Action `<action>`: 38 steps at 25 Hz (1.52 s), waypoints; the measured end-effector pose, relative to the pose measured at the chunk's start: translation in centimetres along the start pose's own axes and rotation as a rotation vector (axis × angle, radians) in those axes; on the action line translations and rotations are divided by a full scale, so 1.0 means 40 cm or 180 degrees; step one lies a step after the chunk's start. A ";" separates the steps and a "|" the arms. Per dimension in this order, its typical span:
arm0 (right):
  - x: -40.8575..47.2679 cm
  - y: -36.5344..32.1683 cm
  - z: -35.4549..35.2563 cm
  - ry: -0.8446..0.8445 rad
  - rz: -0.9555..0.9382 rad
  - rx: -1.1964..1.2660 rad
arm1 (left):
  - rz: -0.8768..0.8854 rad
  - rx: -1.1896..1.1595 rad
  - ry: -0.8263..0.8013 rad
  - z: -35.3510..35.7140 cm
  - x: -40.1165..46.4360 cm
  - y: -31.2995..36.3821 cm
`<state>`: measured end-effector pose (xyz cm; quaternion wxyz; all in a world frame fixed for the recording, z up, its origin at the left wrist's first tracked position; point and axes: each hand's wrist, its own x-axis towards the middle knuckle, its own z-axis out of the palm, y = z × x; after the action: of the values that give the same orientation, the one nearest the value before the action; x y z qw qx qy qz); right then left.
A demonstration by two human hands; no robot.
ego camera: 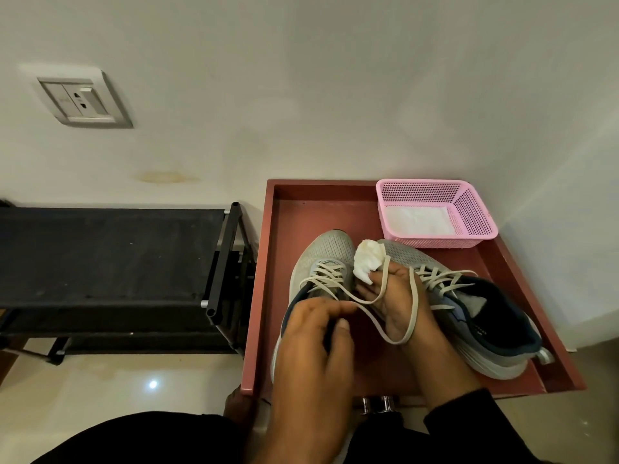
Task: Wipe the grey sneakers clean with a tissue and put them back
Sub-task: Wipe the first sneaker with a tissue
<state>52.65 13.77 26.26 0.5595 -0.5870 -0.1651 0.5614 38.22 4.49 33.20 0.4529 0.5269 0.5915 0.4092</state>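
Two grey mesh sneakers with cream laces lie side by side in a reddish-brown tray (335, 190). My left hand (313, 343) grips the collar of the left sneaker (326, 254) at its heel end. My right hand (397, 296) sits between the shoes, palm up, pinching a crumpled white tissue (368, 261) in its fingertips. A loose lace loops across that palm and wrist. The right sneaker (482, 323) lies tilted, its dark blue opening facing right.
A pink plastic basket (469, 209) with white tissues in it stands in the tray's back right corner. A black shoe rack (110, 256) stands left of the tray against the white wall. A wall socket (83, 98) sits upper left. Glossy floor lies below.
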 end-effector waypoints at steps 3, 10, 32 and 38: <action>0.011 0.005 -0.008 0.0060 -0.0013 0.0009 | -0.1758 -0.1612 0.0055 -0.014 0.017 0.049; 0.006 0.014 0.003 0.0002 -0.0096 -0.0049 | -0.3011 -0.2726 0.0310 0.022 0.123 0.035; -0.040 0.003 0.027 -0.0194 -0.0192 -0.0742 | -0.2938 -0.1852 -0.0008 0.050 0.150 0.021; -0.040 -0.017 -0.010 -0.0060 -0.0427 -0.1428 | -0.2314 -0.0933 0.0141 0.053 0.139 -0.014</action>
<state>52.77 12.49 27.48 0.4495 -0.6791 -0.3296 0.4776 39.93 9.96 31.56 0.6259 0.2038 0.6844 0.3136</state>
